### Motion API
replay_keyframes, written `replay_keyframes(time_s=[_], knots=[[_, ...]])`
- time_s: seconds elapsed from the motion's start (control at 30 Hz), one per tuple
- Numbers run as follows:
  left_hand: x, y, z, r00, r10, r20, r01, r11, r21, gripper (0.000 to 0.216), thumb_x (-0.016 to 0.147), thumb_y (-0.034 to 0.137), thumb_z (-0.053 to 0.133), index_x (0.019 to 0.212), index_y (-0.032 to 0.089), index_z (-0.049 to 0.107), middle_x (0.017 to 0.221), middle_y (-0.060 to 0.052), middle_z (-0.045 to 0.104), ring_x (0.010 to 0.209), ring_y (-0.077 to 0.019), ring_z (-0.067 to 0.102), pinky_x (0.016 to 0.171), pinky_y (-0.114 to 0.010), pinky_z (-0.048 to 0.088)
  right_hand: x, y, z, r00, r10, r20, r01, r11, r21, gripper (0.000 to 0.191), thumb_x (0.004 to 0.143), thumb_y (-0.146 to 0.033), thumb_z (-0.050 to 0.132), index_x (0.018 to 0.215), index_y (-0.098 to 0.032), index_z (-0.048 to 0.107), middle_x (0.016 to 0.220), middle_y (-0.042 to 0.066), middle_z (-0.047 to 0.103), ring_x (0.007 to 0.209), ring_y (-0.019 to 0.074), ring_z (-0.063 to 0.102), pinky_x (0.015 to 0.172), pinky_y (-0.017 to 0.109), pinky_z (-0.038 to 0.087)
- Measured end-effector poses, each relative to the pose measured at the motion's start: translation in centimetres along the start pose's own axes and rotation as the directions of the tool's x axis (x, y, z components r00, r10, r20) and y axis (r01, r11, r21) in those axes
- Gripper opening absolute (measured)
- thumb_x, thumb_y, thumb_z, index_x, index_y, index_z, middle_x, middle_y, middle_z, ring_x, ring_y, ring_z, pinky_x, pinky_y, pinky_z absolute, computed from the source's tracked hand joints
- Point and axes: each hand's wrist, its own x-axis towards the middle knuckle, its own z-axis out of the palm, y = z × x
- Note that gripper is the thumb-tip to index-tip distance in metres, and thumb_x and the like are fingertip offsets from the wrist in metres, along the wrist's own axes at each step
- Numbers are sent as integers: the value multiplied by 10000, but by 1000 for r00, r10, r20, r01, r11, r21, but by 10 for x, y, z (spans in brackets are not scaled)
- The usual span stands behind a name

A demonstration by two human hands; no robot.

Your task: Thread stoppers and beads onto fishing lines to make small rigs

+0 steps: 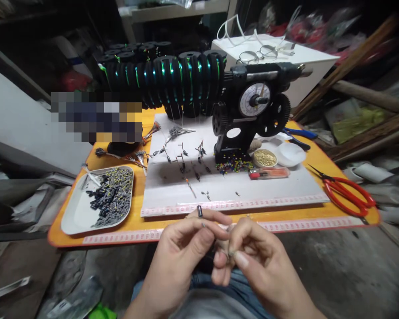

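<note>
At bottom centre, the left hand (182, 248) pinches one small dark tube (200, 211) over the near edge of the orange surface (138, 208). The right hand (252, 257) has its fingertips pinched together; what they grip is too small to make out. One tray (75, 217) at left holds uncountable dark pieces. One pair of red scissors (349, 192) lies at right.

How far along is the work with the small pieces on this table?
Done: several assembled small pieces lie on the white board. In hand: the left hand pinches a small dark tube, the right hand pinched close beside it. Remaining, it seems: the tray holds a heap of loose dark pieces.
</note>
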Motion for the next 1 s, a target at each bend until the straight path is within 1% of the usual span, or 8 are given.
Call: replay_keyframes(time_s=[0.1,0.2,0.3,0.5,0.6,0.67,0.77,1.0], knots=[[9,-2,12,998,-54,-32,41,950,-311,202,902,339,613,791,193,694,530,48,497,400,-43,459,392,-128,401,-6,0,3,997,67,-27,-68,996,-53,165,901,-283,644,819,-184,539,741,19,700,613,108,702,595,209,570],[14,-2,18,979,-88,-182,13,926,-379,191,842,315,700,740,154,681,487,72,397,412,-13,345,402,-82,324,-9,2,6,999,50,-12,-51,994,-100,129,919,-256,611,833,-188,544,770,21,690,631,100,687,627,220,570],[13,-6,16,964,-156,-217,46,896,-441,188,842,333,696,758,166,682,491,76,395,394,-17,324,382,-91,316,-9,3,6,997,73,0,-73,993,-95,117,919,-247,611,839,-191,546,755,16,690,644,102,690,634,217,566],[-3,-13,9,977,-188,-97,134,904,-406,395,891,507,558,939,160,740,765,-29,625,444,-60,503,397,-183,464,-9,4,3,997,75,17,-75,997,-38,116,926,-257,606,847,-192,551,785,14,703,646,94,696,629,209,571],[-10,-14,11,991,-129,-32,109,924,-367,312,910,419,575,935,164,753,928,-61,659,500,-35,529,480,-170,496,-9,3,3,996,94,-1,-94,995,-44,126,919,-260,615,843,-189,544,764,10,702,622,88,690,609,194,560],[-11,-14,12,999,-31,-22,21,938,-347,216,921,331,582,873,193,742,759,-15,637,504,-43,542,512,-165,501,-8,2,3,992,124,-25,-125,990,-66,130,912,-257,621,837,-186,541,725,6,692,609,87,682,607,191,552],[-7,-14,11,997,80,10,-73,946,-315,209,939,315,553,858,216,718,510,54,433,438,-53,499,465,-149,478,-8,4,5,989,145,-11,-146,983,-113,115,892,-220,616,817,-181,538,703,14,688,592,97,680,602,201,551],[4,-14,6,998,52,-28,-58,954,-294,223,937,321,562,797,193,680,481,71,341,400,-23,330,412,-78,353,-6,9,11,999,38,-33,-45,956,-290,169,762,-30,602,768,-189,544,703,6,693,576,120,697,588,211,568]])
